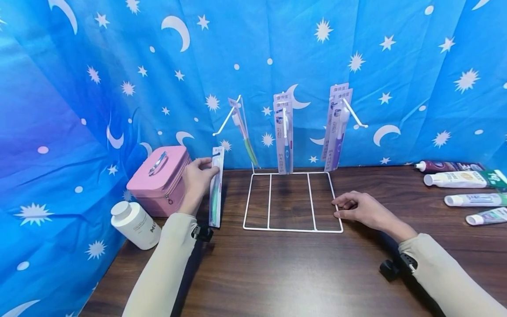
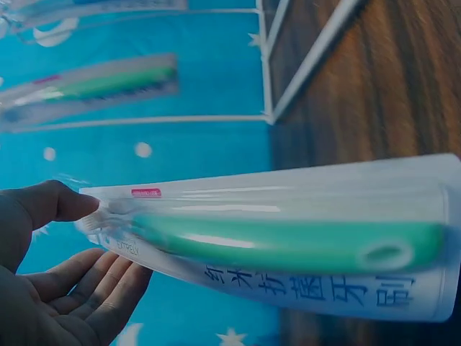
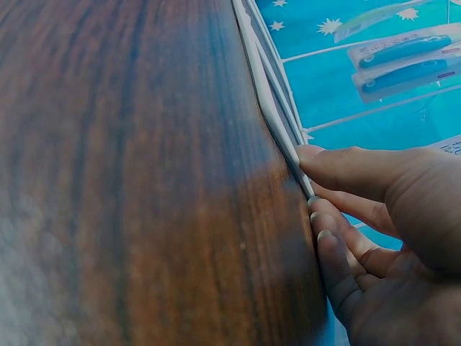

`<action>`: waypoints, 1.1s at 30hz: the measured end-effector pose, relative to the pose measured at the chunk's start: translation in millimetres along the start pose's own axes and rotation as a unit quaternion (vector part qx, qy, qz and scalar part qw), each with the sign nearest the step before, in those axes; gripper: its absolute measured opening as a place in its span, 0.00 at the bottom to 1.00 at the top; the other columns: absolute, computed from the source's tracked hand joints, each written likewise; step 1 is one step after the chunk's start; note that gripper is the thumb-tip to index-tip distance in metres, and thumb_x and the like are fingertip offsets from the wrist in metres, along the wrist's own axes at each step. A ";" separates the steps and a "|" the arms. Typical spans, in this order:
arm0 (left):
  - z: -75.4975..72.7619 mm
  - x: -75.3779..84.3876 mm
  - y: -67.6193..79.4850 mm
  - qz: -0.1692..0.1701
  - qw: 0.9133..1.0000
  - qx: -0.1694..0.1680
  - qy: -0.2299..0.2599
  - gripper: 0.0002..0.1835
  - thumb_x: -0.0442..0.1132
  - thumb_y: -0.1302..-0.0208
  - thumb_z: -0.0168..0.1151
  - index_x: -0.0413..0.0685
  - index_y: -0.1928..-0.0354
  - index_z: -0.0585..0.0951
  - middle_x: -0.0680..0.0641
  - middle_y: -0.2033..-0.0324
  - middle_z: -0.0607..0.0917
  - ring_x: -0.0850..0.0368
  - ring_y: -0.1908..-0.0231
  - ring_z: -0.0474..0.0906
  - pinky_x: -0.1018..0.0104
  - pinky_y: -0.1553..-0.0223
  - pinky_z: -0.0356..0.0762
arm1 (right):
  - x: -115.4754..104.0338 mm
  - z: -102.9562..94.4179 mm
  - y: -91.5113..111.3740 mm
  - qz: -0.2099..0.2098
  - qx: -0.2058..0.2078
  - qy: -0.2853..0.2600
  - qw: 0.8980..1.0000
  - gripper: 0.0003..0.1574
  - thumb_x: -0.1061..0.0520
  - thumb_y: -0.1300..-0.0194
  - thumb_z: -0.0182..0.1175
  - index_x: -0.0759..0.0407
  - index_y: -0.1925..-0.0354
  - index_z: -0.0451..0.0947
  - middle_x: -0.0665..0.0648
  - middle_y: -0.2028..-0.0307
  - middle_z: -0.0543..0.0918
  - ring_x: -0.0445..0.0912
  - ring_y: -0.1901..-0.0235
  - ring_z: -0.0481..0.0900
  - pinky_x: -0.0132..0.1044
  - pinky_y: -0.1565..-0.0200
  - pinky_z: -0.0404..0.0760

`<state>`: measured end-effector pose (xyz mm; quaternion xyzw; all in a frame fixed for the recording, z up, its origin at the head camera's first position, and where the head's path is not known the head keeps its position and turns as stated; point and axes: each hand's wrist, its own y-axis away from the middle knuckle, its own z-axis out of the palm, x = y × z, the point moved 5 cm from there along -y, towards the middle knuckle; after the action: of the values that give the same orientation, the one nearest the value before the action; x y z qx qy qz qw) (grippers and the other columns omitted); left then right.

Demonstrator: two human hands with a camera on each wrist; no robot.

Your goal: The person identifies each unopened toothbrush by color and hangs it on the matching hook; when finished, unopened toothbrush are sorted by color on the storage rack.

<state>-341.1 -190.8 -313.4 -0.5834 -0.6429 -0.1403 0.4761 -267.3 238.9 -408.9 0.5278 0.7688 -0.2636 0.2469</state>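
My left hand pinches the top of a packaged green toothbrush between thumb and fingers, left of a white wire display rack. The pack hangs upright, its handle end low over the table; the left wrist view shows the green handle through clear plastic. At the rack's right side, my right hand pinches the base wire with thumb and fingertips. On the rack's hooks hang a green toothbrush pack at left, blue toothbrush packs in the middle and purple toothbrush packs at right.
Behind my left hand stands a pink case, with a white bottle tilted in front of it. Several toothpaste tubes lie at the table's right. A blue curtain with moons and stars backs the brown table.
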 end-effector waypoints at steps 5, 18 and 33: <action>-12.3 20.6 9.8 0.016 0.999 -0.003 0.050 0.21 0.37 0.45 0.70 0.41 0.48 0.82 0.42 0.58 0.85 0.50 0.59 0.83 0.57 0.56 0.79 | -0.5 -0.3 -0.1 -0.003 0.001 0.003 1.000 0.21 0.51 0.43 0.71 0.60 0.53 0.83 0.50 0.66 0.81 0.45 0.65 0.76 0.37 0.63 0.74; -43.8 69.3 32.0 0.119 0.985 0.015 0.126 0.22 0.36 0.45 0.72 0.43 0.47 0.82 0.46 0.57 0.85 0.55 0.60 0.83 0.64 0.58 0.80 | -2.9 -0.5 0.1 0.002 -0.001 0.001 1.000 0.21 0.51 0.43 0.70 0.60 0.53 0.82 0.51 0.66 0.81 0.45 0.65 0.76 0.37 0.62 0.74; -77.3 106.7 65.5 0.154 0.966 0.018 0.205 0.22 0.37 0.43 0.71 0.44 0.45 0.81 0.47 0.54 0.84 0.54 0.57 0.81 0.66 0.54 0.78 | -2.5 0.0 0.2 0.004 -0.003 0.004 1.000 0.22 0.50 0.42 0.70 0.60 0.52 0.82 0.52 0.64 0.81 0.45 0.64 0.76 0.38 0.62 0.74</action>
<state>-234.3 -163.6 -216.0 -0.6256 -0.4363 -0.1702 0.6239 -266.3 237.2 -407.2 0.5309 0.7686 -0.2584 0.2462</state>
